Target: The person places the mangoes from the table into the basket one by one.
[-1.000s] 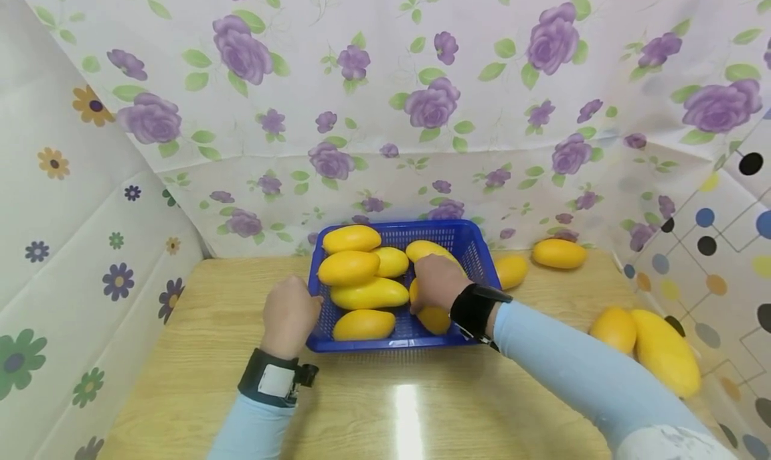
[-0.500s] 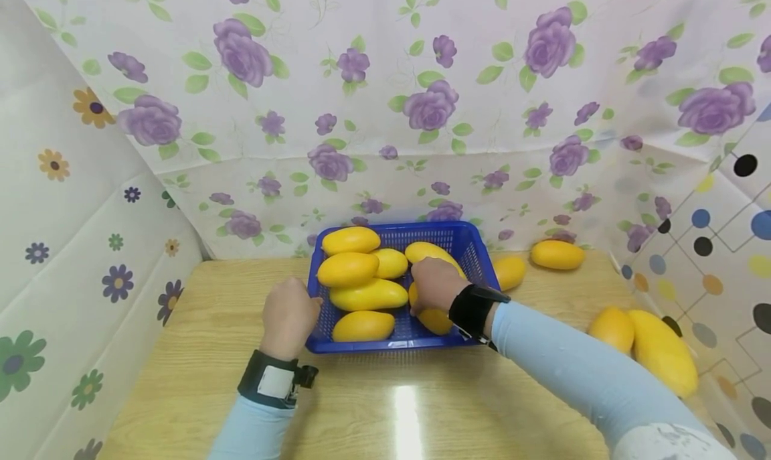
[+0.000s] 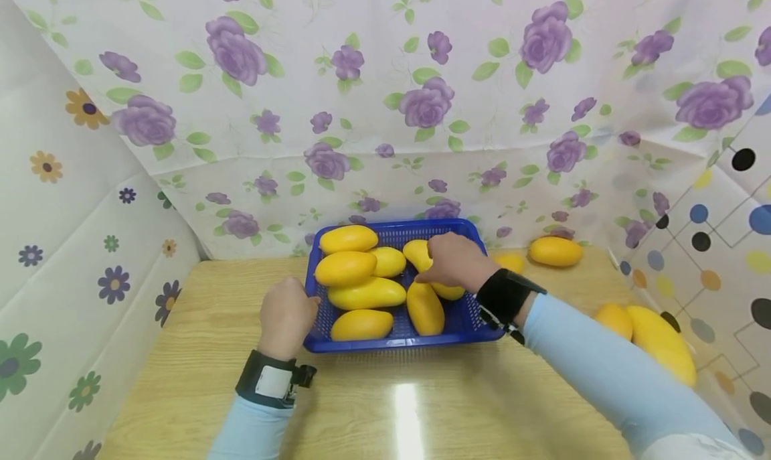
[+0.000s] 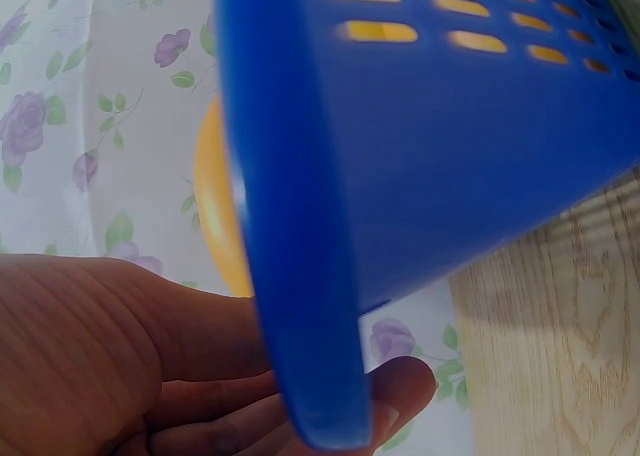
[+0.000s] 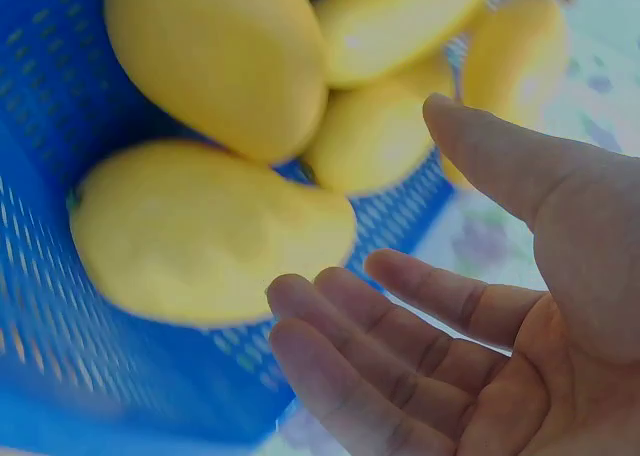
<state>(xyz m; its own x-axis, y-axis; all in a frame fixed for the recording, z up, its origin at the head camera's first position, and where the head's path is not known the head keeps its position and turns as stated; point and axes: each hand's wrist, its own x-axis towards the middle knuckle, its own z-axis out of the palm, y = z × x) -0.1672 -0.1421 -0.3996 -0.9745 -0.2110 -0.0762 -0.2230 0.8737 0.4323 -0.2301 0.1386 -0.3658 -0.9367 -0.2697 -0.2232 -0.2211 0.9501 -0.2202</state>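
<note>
A blue plastic basket (image 3: 367, 345) with slotted walls holds several yellow mangoes. My left hand (image 3: 287, 318) grips its left rim; in the left wrist view the thumb lies on one side of the rim (image 4: 290, 216) and the fingers on the other. Over the right half of the basket is my right hand (image 3: 454, 260), holding nothing. The right wrist view shows its fingers spread and relaxed, close to a plump mango (image 5: 210, 231). Just in front of that hand a mango (image 3: 425, 309) lies lengthwise, and another mango (image 3: 417, 252), partly covered by the hand, lies behind.
On the wooden table (image 3: 181, 379), right of the basket, lie a mango (image 3: 510, 262) partly hidden by the right wrist, another mango (image 3: 555, 251) by the back wall, and two more mangoes (image 3: 662, 343) near the right sleeve. Flowered sheets (image 3: 385, 112) enclose the table.
My right hand has let go of the mango at the front right of the basket and moved up and to the right. The left hand stays on the rim.
</note>
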